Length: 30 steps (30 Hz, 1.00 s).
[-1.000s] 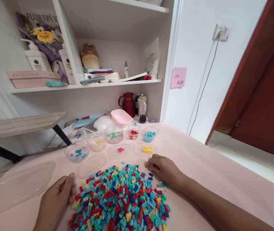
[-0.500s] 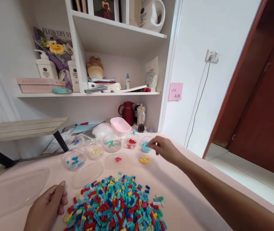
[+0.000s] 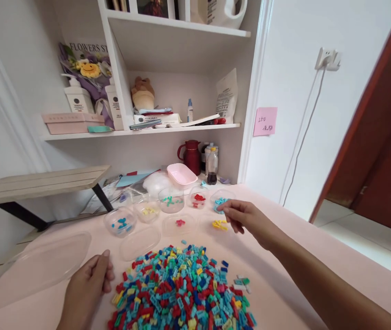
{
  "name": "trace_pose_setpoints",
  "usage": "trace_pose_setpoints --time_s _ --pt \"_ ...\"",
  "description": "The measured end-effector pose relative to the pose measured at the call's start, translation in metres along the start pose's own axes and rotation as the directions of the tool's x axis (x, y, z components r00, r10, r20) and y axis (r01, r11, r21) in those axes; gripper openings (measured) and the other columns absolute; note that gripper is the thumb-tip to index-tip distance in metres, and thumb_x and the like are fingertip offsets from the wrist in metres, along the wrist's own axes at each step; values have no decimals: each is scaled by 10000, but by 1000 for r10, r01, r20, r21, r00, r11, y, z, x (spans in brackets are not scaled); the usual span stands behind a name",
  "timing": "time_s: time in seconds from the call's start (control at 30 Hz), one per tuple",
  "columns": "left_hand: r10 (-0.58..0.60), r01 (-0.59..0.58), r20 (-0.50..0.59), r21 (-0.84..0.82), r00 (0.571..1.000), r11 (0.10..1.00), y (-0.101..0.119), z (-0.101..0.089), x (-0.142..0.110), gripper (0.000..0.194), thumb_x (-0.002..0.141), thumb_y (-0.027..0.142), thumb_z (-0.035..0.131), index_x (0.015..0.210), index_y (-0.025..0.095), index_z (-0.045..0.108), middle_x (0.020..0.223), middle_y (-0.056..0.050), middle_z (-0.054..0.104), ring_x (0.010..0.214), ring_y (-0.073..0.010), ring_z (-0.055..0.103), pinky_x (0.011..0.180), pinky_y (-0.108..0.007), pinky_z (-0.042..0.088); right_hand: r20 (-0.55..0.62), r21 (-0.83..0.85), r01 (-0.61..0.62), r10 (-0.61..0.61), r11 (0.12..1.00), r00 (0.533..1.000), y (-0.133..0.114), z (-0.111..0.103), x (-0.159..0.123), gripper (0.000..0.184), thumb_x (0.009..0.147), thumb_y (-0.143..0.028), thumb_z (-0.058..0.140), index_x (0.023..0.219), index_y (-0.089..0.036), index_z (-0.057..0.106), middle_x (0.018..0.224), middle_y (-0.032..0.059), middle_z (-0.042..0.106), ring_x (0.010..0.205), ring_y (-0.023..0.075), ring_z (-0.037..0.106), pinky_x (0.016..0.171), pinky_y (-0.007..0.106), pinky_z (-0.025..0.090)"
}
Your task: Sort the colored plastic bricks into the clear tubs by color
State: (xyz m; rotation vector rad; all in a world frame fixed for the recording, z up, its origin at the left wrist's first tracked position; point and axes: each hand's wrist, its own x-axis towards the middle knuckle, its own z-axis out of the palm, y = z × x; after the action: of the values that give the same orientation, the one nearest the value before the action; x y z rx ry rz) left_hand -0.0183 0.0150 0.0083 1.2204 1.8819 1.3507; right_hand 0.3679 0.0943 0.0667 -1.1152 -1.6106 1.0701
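A big heap of small toy building bricks (image 3: 184, 293) in red, light blue, dark blue, yellow and green spreads over the pink tabletop. On its left side my left hand (image 3: 88, 282) rests with curled fingers, and nothing shows in it. My right hand (image 3: 250, 220) hovers by the clear tub of light-blue bricks (image 3: 220, 204), its fingers loosely bent and apart, with no brick visible between them. Just below that hand lie yellow bricks (image 3: 219, 224) on a clear lid. Pink bricks (image 3: 180, 223) lie on another lid, and red bricks (image 3: 198, 199) fill part of a neighbouring tub.
More clear tubs hold green bricks (image 3: 171, 200), pale yellow bricks (image 3: 148, 211) and blue bricks (image 3: 122, 224). A large clear lid (image 3: 40, 266) lies left. Behind stand a pink basin (image 3: 182, 174), a red jug (image 3: 191, 157) and a bottle (image 3: 212, 167). A wooden stand (image 3: 44, 183) is at left.
My right hand has drawn back slightly from the light-blue tub toward me, its fingers loosening. My left hand stays beside the heap. The whole view has shifted slightly.
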Motion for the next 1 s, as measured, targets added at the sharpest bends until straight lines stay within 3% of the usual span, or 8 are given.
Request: trace_pose_setpoints --time_s 0.07,0.23,0.37,0.47,0.7,0.87,1.0 --pt "14 -14 -7 -14 1000 1000 -1 0 -1 426 745 626 524 655 210 553 520 40 580 445 -130 496 469 -243 383 106 -64 -48 54 997 993 1 3 -13 285 851 -390 520 943 -162 665 638 -12 544 444 83 477 416 211 327" --pt "33 -34 -24 -26 999 999 1 2 -1 414 784 587 515 637 202 557 524 43 567 442 -115 485 463 -231 379 220 -277 -33 97 960 971 5 -3 -25 306 869 -410 506 943 -178 691 642 -4 553 452 79 445 428 210 358" --pt "18 -18 -10 -43 1000 999 1 3 -2 410 776 577 538 624 196 550 513 43 557 434 -110 469 451 -227 374 498 -213 -57 159 975 853 7 -15 -26 336 871 -421 518 1007 -164 687 617 -9 538 464 77 442 426 194 355" --pt "1 -3 -19 -76 1000 997 0 4 -2 386 755 562 575 638 195 554 513 43 557 445 -106 462 449 -219 379 588 -227 -54 181 972 788 14 -23 -28 322 850 -387 555 1034 -160 690 599 -14 530 469 82 457 423 186 353" --pt "-78 73 -46 -109 996 991 8 6 -1 383 702 565 611 628 192 566 507 41 558 433 -97 455 426 -204 372 573 -272 -54 206 961 793 30 -32 -31 295 822 -321 593 1070 -184 674 711 -5 563 537 86 504 517 208 415" --pt "-65 61 -36 -109 997 992 12 6 -4 382 680 558 634 599 192 562 501 41 547 445 -94 453 438 -199 377 486 -370 23 172 929 857 39 -17 -28 278 762 -250 642 1031 -195 684 713 -14 568 621 105 517 580 214 416" --pt "-71 68 -19 -108 997 992 9 6 -3 386 662 563 640 587 192 562 500 32 551 448 -102 454 425 -206 370 486 -398 85 131 914 864 38 -5 -29 298 734 -233 661 1029 -207 685 730 -17 594 653 113 533 619 223 419"
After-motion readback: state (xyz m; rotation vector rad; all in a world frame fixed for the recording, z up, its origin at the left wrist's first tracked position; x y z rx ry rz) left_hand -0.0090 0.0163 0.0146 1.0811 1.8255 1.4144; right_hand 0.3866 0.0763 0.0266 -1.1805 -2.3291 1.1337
